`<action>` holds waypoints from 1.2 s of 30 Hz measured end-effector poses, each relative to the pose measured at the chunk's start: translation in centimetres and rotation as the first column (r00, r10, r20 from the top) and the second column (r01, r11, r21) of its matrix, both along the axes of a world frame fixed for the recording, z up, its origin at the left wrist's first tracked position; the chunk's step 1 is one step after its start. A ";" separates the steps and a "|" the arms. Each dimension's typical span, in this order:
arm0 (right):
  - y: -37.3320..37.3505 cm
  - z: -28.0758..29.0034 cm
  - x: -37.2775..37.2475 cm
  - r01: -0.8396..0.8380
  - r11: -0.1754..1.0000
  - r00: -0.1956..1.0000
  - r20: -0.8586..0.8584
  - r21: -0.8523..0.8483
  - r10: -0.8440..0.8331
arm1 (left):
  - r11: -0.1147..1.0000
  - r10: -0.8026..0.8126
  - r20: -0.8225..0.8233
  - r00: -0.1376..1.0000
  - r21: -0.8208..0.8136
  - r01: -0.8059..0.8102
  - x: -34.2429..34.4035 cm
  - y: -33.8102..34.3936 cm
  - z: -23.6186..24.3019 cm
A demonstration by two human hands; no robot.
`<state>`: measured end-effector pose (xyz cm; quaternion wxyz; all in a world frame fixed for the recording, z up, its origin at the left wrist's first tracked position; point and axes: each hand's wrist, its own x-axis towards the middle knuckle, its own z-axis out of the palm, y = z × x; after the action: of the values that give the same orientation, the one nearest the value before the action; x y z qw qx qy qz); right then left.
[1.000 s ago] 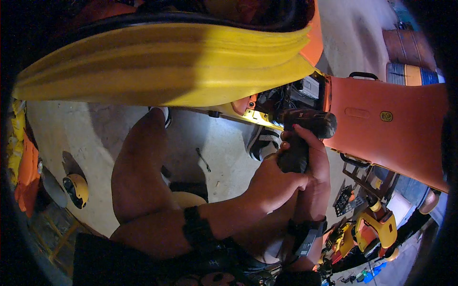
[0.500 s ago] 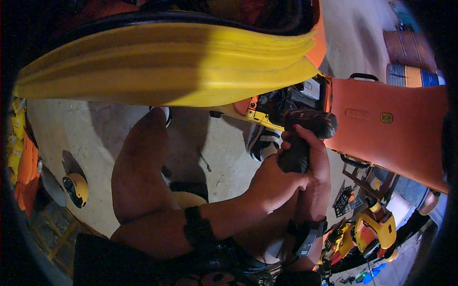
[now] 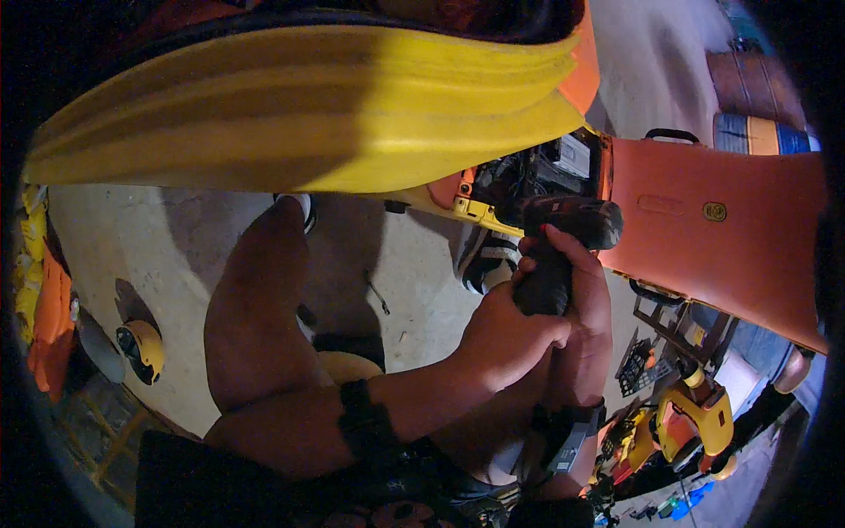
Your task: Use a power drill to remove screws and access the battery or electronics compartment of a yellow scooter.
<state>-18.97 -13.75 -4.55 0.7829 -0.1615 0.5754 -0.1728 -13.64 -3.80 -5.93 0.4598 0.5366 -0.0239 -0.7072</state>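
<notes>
Slim tool [image 3: 377, 291] on grey floor [image 3: 429, 308].

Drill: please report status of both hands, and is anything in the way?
Right hand grips drill. Left hand at handle base, grip unclear. Drill before dark parts, tip not clear. Nothing plainly in the way.

No readable text here tbh, just a little yellow-and-black sticker [image 3: 715, 211] on the orange panel [image 3: 757, 255] (way too tiny to make out).
</notes>
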 end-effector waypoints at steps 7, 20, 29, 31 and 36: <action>0.1 -0.4 -0.1 0.011 1.000 1.000 -0.017 -0.026 -0.012 | 0.999 -0.042 -0.095 0.995 -0.012 0.041 1.1 -0.1 0.7; 0.2 -0.4 0.0 0.003 0.999 0.998 -0.062 -0.032 -0.005 | 0.999 -0.052 -0.033 0.998 0.010 0.052 1.6 -0.1 1.1; 0.2 -0.4 0.0 -0.011 1.000 1.000 0.001 -0.010 0.011 | 1.000 0.010 0.002 1.000 -0.003 -0.010 0.5 0.2 0.1; 0.2 -0.3 0.2 -0.011 1.000 1.000 -0.004 0.010 0.011 | 0.998 0.055 -0.034 0.998 -0.013 -0.056 0.1 0.3 -0.2; 0.2 -0.3 0.2 0.017 1.000 0.999 -0.036 -0.025 -0.018 | 0.997 0.067 -0.035 0.997 -0.021 -0.068 -0.3 0.1 -0.5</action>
<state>-18.77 -13.58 -4.85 0.7687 -0.1691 0.5889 -0.1836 -13.96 -3.71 -6.40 0.4897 0.5197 -0.0058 -0.7000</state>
